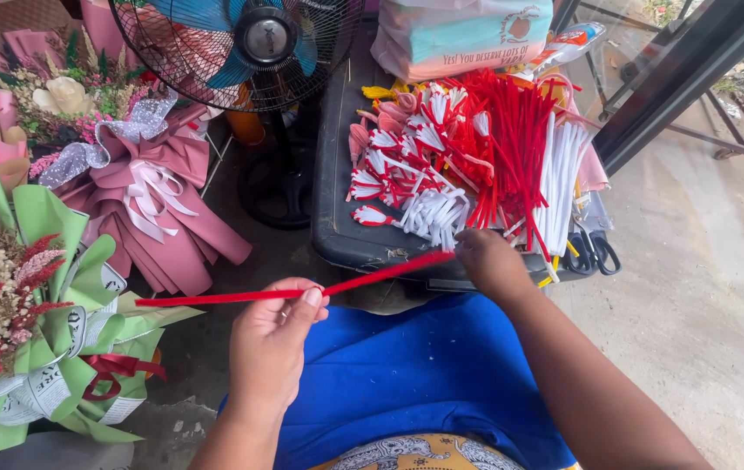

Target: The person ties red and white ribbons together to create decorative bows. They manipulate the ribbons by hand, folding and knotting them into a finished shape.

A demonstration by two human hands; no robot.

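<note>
1. Head view, looking down over a blue-clad lap (407, 374) toward a dark tray (337, 218) on the concrete floor (703, 287).
2. Left hand (274, 335): fingers curled shut, thumb pressed against forefinger, pinching a long red pipe cleaner (293, 292) near its middle; stem held almost level, slanting up slightly to the right.
3. Right hand (489, 261): fingers folded in, closed on the right end of the same red pipe cleaner, at the near edge of the tray; fingertips hidden behind the knuckles, exact grip not discernible.
4. Red pipe cleaner: stretched between both hands, left end free and pointing toward the bouquets, raised above lap and floor.
5. On the tray: heap of red stems (511, 139), white stems (559, 183), small red-and-white folded pieces (389, 165); black-handled scissors (594, 252) at the right edge.
6. Behind the tray: bagged package (459, 35).
7. Left of the tray: standing fan (241, 43), blue blades behind a wire guard.
8. Far left: pink-wrapped bouquet (154, 200) with ribbon; green-wrapped bouquet (32, 313) of dried flowers, nearest the left hand.
</note>
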